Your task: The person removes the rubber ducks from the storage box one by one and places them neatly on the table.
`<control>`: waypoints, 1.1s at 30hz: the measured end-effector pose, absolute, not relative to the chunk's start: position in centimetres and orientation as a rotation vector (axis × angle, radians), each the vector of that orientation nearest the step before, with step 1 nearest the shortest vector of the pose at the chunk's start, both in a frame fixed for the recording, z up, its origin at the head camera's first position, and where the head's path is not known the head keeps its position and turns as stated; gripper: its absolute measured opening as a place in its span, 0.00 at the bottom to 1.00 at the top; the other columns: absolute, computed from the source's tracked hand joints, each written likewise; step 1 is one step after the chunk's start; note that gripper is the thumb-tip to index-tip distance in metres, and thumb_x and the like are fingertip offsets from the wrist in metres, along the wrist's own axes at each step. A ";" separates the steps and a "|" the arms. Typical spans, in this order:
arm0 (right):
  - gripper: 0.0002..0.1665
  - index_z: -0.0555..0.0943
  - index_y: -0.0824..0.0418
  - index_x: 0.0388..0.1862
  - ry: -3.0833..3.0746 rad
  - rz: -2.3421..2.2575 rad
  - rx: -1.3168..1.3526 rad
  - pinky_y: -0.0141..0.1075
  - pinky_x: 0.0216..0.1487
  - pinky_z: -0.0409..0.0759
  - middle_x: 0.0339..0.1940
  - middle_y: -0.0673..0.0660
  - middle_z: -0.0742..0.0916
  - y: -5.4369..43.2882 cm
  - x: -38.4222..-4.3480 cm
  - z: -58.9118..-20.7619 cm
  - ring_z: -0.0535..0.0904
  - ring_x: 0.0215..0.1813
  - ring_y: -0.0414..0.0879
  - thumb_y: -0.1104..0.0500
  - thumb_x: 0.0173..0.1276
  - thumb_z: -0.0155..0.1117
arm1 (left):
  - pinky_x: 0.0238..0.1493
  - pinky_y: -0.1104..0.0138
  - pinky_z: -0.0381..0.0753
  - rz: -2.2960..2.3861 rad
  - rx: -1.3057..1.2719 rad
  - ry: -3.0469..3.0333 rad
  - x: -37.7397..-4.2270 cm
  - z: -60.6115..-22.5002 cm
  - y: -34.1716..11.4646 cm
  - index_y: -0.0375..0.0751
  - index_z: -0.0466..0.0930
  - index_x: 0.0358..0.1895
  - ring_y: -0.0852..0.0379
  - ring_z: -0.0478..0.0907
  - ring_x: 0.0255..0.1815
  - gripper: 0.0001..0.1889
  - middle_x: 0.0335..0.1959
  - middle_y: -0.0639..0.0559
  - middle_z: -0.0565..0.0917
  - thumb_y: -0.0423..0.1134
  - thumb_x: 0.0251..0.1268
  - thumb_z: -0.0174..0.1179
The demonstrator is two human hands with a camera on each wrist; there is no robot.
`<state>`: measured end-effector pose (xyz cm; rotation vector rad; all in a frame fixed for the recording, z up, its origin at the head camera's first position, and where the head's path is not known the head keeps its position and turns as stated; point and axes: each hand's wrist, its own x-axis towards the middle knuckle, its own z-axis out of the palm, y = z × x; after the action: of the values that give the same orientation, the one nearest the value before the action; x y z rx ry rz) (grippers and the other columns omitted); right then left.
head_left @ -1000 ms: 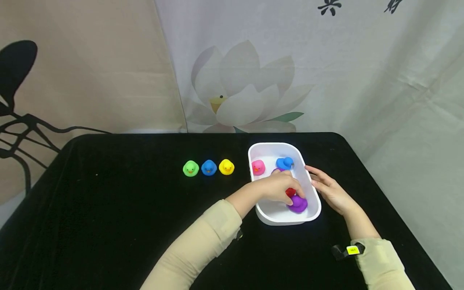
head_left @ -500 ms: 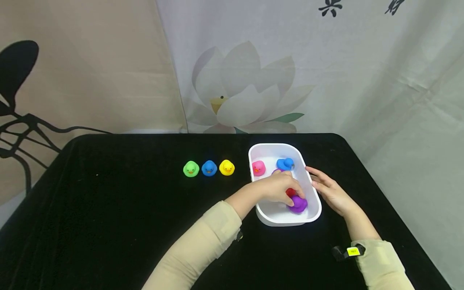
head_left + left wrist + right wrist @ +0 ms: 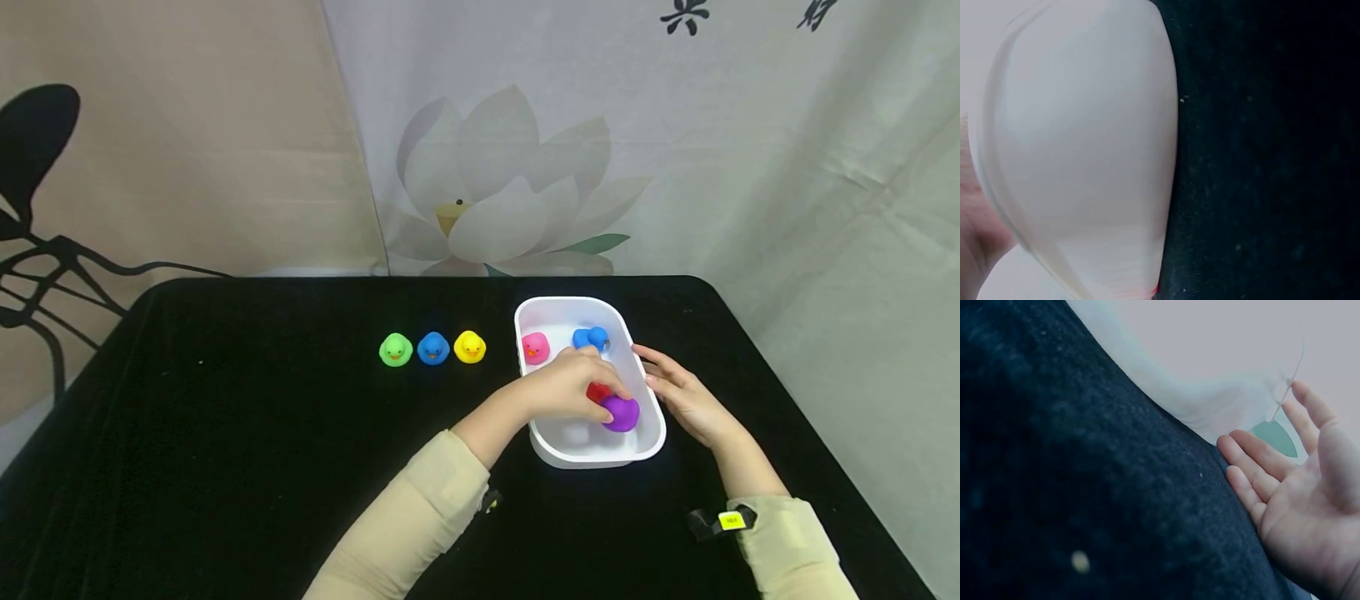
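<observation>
A white plastic tub [image 3: 585, 452] stands right of centre on the table, with rubber ducks inside. My left hand [image 3: 564, 385] reaches in over its left rim; thumb and forefinger pinch a purple duck [image 3: 621, 414]. A red duck [image 3: 597, 392] shows between those fingers, partly covered by the hand. Farther back in the tub are a pink duck [image 3: 536, 348] and a blue duck [image 3: 591, 337]. My right hand [image 3: 688, 400] rests its extended fingers against the tub's right side. In the right wrist view that hand [image 3: 1300, 494] has its fingertips at the outer wall.
Left of the tub, a green duck [image 3: 395, 350], a second blue duck [image 3: 433, 348] and a yellow duck [image 3: 469, 347] form a row on the black tablecloth [image 3: 247, 433]. A black chair [image 3: 37, 167] stands beyond the table's left side. A printed curtain [image 3: 510, 167] hangs behind.
My left hand has shifted slightly up in the head view, and the purple duck has moved up and right with it. The purple duck farther back is now covered. The right hand stays put.
</observation>
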<state>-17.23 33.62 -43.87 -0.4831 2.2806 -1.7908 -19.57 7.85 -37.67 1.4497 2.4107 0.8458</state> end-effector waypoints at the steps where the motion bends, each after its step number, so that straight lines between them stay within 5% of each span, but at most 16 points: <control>1: 0.28 0.57 0.60 0.74 2.284 -1.788 -0.484 0.33 0.53 0.74 0.65 0.70 0.68 33.6 -17.2 -43.9 0.74 0.58 0.40 0.60 0.77 0.44 | 0.51 0.73 0.61 0.862 1.454 2.417 -19.5 -37.5 7.7 0.52 0.84 0.54 0.67 0.66 0.49 0.21 0.48 0.66 0.82 0.46 0.55 0.70; 33: 0.30 0.57 0.61 0.74 2.306 -1.780 -0.434 0.36 0.55 0.73 0.67 0.69 0.67 33.5 -17.0 -43.9 0.74 0.59 0.41 0.58 0.76 0.47 | 0.50 0.65 0.66 1.194 1.508 2.729 -17.2 -32.6 0.0 0.45 0.87 0.45 0.61 0.68 0.50 0.19 0.42 0.57 0.84 0.43 0.47 0.75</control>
<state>-17.02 33.46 -43.85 -0.4335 2.3063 -1.7798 -17.17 0.04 -32.63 1.5078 2.7288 1.1941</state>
